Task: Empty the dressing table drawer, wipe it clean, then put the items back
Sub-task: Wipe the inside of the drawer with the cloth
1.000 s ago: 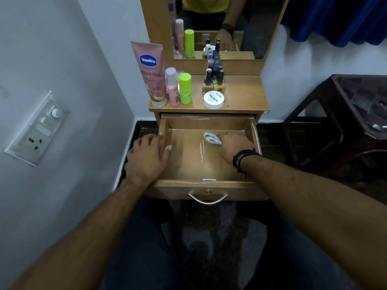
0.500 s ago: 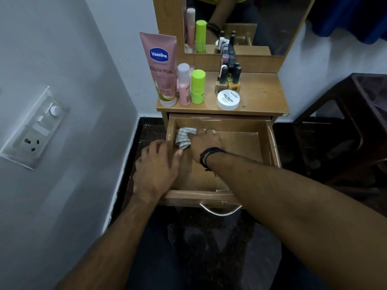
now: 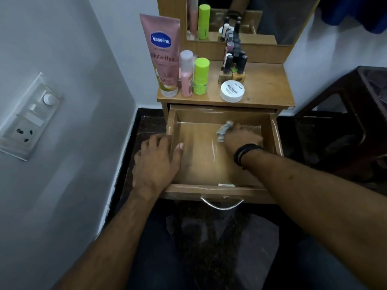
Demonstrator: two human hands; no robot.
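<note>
Drawer of light brown laminated wood (image 3: 194, 164), pulled fully out from under the dressing table top (image 3: 266, 88), holds no items, so the emptying looks done and the wiping step is in hand. Inside it, toward the back right, the right hand (image 3: 240, 138) presses a crumpled grey-white cloth (image 3: 224, 130) against the drawer floor, fingers curled over it; motion blur hides exactly how they pinch it. At the drawer's left wall the left hand (image 3: 156, 162) braces the side, fingers spread over the rim and thumb lying inside. Removed things stand on the top: a tall pink Vaseline tube (image 3: 162, 53), a slim pink bottle (image 3: 186, 74), a lime green stick (image 3: 201, 75), a cluster of dark-capped nail polish bottles (image 3: 234, 63) and 1 round white jar (image 3: 232, 91). I judge the next move calls for sweeping the cloth across the unwiped front and corners.
</note>
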